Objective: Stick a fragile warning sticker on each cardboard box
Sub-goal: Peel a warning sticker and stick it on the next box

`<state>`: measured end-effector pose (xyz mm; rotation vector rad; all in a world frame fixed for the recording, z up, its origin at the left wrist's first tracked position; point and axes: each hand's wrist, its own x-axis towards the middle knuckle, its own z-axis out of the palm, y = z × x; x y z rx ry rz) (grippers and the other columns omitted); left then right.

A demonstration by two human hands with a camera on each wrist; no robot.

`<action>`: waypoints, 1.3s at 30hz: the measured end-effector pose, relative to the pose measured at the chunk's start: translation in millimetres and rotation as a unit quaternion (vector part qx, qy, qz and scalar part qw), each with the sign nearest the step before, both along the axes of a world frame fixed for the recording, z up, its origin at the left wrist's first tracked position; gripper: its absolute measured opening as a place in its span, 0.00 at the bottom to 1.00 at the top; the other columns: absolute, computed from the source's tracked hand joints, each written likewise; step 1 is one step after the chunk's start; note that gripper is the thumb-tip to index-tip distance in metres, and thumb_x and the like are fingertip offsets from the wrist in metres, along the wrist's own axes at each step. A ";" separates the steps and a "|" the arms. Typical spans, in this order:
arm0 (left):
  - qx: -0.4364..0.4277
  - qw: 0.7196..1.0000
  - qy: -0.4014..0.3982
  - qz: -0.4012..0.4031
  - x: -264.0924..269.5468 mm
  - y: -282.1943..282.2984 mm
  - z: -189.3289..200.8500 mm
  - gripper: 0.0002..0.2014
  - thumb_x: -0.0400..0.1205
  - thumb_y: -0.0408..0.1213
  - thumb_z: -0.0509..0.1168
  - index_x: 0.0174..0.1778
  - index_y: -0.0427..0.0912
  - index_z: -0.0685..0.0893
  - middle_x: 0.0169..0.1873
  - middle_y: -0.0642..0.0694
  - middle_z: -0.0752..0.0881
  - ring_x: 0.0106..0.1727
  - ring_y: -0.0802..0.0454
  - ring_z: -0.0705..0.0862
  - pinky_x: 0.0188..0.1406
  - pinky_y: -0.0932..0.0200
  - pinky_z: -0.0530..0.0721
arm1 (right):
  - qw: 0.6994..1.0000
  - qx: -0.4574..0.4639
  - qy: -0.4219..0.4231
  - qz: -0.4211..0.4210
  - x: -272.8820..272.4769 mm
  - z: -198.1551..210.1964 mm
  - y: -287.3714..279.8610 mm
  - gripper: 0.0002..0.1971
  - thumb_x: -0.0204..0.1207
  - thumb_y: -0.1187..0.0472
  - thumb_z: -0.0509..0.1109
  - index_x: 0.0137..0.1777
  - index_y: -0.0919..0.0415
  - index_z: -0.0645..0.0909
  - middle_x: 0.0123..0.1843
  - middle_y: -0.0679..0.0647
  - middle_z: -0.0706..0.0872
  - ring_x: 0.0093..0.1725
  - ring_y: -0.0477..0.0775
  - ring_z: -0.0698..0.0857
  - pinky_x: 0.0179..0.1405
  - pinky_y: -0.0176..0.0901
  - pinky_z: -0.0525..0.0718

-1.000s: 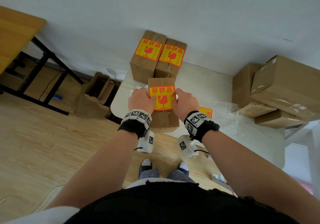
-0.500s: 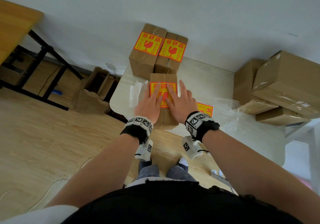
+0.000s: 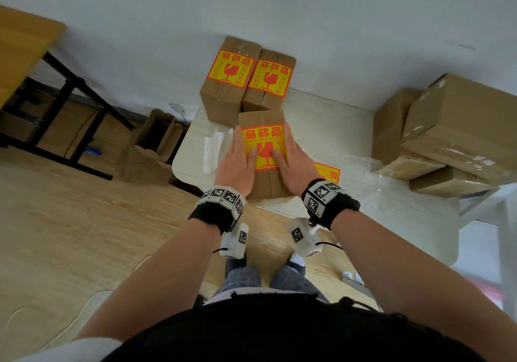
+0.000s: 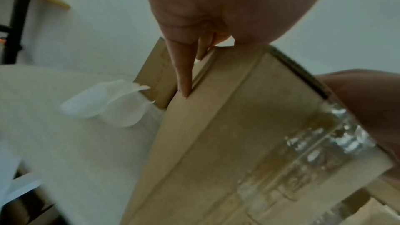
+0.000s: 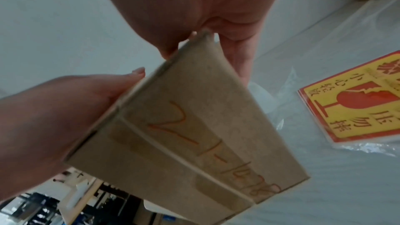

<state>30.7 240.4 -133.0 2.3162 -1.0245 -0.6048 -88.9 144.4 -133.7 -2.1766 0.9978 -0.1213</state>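
Note:
The front cardboard box [image 3: 263, 188] stands at the table's near edge with a yellow and red fragile sticker [image 3: 265, 140] on its top. My left hand [image 3: 237, 154] lies flat along the sticker's left edge and my right hand [image 3: 291, 157] along its right edge. Both thumbs press on the sticker, and the fingers stretch straight forward. In the left wrist view my left-hand fingers [image 4: 181, 74] run down the box's left side [image 4: 216, 143]. The right wrist view has both hands flanking the box [image 5: 194, 134]. Two stickered boxes [image 3: 229, 81] [image 3: 268, 87] stand behind it.
A stack of spare stickers [image 3: 328, 171] [image 5: 355, 102] in clear plastic lies right of the box. White backing paper [image 3: 215, 149] [image 4: 108, 102] lies to its left. Plain boxes [image 3: 447, 132] are piled at the right of the table [image 3: 321, 126]. An open carton [image 3: 156, 143] sits on the floor.
My hands went from curled at the sticker's near edge to flat on its middle, then slid apart to the box's left and right edges.

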 end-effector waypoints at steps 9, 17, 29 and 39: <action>-0.152 0.988 0.001 -0.001 -36.6 -53.0 67.3 0.22 0.85 0.45 0.64 0.74 0.45 0.69 0.67 0.50 0.82 0.64 0.49 0.83 0.63 0.51 0.81 | 0.988 -0.035 -0.099 -0.112 -51.0 45.9 -46.9 0.32 0.86 0.43 0.55 0.86 0.48 0.49 0.75 0.55 0.78 0.67 0.61 0.82 0.64 0.52 0.78; -0.142 0.990 -0.022 0.007 -73.9 -101.3 85.5 0.15 0.82 0.51 0.67 0.60 0.47 0.76 0.56 0.52 0.86 0.56 0.46 0.85 0.59 0.48 0.80 | 0.992 -0.035 -0.043 -0.113 -90.8 70.2 -108.4 0.27 0.86 0.47 0.59 0.83 0.48 0.63 0.78 0.54 0.76 0.75 0.60 0.75 0.72 0.50 0.72; -0.158 0.970 0.164 -0.079 -17.3 -202.4 46.0 0.28 0.79 0.33 0.72 0.75 0.44 0.73 0.67 0.48 0.83 0.66 0.56 0.82 0.69 0.53 0.82 | 0.975 -0.033 -0.042 -0.215 -35.1 45.9 -178.8 0.32 0.84 0.52 0.63 0.86 0.51 0.55 0.81 0.55 0.70 0.77 0.59 0.73 0.72 0.50 0.70; -0.083 0.980 0.144 -0.112 41.2 -207.5 -9.3 0.31 0.78 0.33 0.74 0.77 0.47 0.70 0.71 0.49 0.79 0.72 0.53 0.78 0.73 0.47 0.78 | 0.963 0.050 -0.080 -0.251 10.2 -7.1 -173.7 0.39 0.81 0.58 0.69 0.86 0.50 0.49 0.79 0.54 0.74 0.74 0.57 0.76 0.74 0.54 0.75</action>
